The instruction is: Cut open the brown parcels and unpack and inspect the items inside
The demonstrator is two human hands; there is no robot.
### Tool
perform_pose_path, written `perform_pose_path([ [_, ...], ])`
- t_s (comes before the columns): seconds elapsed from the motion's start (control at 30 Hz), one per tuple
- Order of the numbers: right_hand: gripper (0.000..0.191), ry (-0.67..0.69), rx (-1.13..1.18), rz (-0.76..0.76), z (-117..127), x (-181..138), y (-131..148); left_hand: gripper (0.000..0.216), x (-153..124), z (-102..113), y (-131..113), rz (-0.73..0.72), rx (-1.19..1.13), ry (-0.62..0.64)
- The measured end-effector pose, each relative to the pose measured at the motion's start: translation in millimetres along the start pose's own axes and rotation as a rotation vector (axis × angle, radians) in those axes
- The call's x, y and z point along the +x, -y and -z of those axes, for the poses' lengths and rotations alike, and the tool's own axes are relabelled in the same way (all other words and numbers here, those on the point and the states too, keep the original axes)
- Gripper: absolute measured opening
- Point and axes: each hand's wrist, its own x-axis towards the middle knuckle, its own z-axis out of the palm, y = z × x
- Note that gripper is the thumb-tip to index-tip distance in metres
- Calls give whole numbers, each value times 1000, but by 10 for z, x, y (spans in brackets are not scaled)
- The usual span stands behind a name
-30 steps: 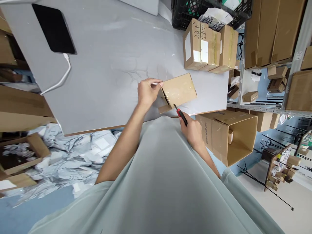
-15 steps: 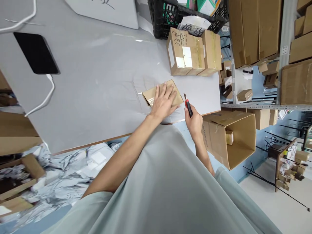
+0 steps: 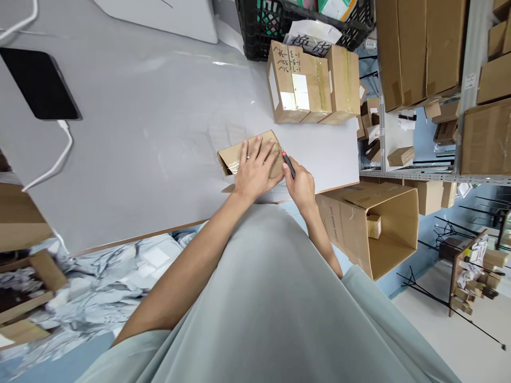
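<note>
A small brown cardboard box [image 3: 231, 158] lies near the table's front edge, with a flap standing loose at its left end and clear tape on its side. My left hand [image 3: 255, 167] rests on top of the box, fingers spread and pressing down. In my right hand [image 3: 300, 185] is a red and black box cutter [image 3: 288, 165], fingers wrapped round its handle. The cutter's tip is at the right end of the box; the blade itself is hard to make out against the cardboard.
Taped cartons [image 3: 315, 85] stand at the back right, beside a black plastic crate [image 3: 255, 32]. A phone [image 3: 40, 85] on a white cable lies at the left of the grey table [image 3: 159, 159]. A large open carton [image 3: 351, 234] sits below the right edge, holding a small box.
My right hand has moved left, bringing the box cutter from beside the box to its right end. The box's left flap stands more open. The whole view has shifted slightly.
</note>
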Motion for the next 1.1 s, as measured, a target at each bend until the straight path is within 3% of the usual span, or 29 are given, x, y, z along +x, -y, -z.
perform_pose_path([
  [0.3, 62, 72, -179, -137, 71, -4, 240, 62, -15, -41, 69, -53, 54, -32],
  [0.63, 57, 91, -160, -246, 189, -52, 502, 58, -79, -147, 151, -125, 100, -57],
  [0.8, 51, 68, -139, -253, 170, -246, 387, 61, -79, -139, 153, -118, 90, -44],
  [1.1, 47, -5, -123, -295, 136, -720, -120, 70, -98, -114, 158, -116, 86, -10],
])
